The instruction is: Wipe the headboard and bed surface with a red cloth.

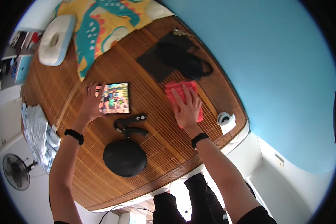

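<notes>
My left hand (91, 103) holds the left side of a tablet-like device (115, 98) with a bright, colourful picture on its screen. Its fingers reach over the upper edge and the thumb is at the lower edge. To the right, my right hand (188, 107) has hold of a folded red cloth (182, 85) on the slatted bamboo mat (154, 106), its fingers spread over the top. Between my hands and nearer to me lies a black hand-grip exerciser (132, 127). A rounded black case (125, 158) sits just below it.
Beyond the red cloth, a black cloth item with straps (184, 61) lies on a dark flat sheet (154, 63), near keys (179, 31). A white roll (226, 120) stands at the right edge by the blue wall (257, 67). A dinosaur-print blanket (92, 36) and cushion (56, 40) lie at far left.
</notes>
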`<state>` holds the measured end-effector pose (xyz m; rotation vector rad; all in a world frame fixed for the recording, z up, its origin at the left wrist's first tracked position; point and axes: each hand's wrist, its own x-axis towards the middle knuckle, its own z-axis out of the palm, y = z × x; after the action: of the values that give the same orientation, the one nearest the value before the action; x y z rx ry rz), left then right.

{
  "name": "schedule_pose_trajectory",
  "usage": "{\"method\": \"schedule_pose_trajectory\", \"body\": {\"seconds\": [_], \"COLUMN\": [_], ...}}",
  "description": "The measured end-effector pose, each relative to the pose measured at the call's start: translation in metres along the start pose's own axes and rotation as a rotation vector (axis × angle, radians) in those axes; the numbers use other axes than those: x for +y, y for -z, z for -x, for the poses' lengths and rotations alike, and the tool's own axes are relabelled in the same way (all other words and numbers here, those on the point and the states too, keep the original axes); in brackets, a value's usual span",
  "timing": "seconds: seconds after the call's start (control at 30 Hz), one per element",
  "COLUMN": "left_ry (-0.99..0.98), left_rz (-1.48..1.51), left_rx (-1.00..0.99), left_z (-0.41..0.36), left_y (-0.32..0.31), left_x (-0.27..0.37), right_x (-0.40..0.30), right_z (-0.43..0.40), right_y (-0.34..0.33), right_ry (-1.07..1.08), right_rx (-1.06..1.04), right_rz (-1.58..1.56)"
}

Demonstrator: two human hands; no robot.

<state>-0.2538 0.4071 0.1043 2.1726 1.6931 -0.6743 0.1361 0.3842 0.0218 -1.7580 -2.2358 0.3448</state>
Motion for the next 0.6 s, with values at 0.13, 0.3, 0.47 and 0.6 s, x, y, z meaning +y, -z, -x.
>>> {"method": "schedule_pose_trajectory", "body": {"seconds": [0.13, 0.3, 0.47, 0.6], "left_ry": [-0.086, -0.201, -0.089, -0.004], "left_rz": [-0.011, -0.195, -0.138, -0.11], "left_rx": [-0.076, -0.084, -0.15, -0.206], "left_z": [-0.022, -0.023, -0.023, -0.024], "left_y": [0.018, 0.018, 0.02, 0.021], "left_x": [0.016, 0.017, 0.023, 0.017], "right_x": [0.011, 0.008, 0.011, 0.009], "right_z": [0.0, 0.002, 0.006, 0.005], "right_y": [0.005, 0.007, 0.007, 0.006], "right_ry": [-0.001, -0.001, -0.009, -0.006], "right_rx": [0.017, 0.032, 0.031, 0.033], "right_rz": [-0.046, -0.084, -0.085, -0.101]}}
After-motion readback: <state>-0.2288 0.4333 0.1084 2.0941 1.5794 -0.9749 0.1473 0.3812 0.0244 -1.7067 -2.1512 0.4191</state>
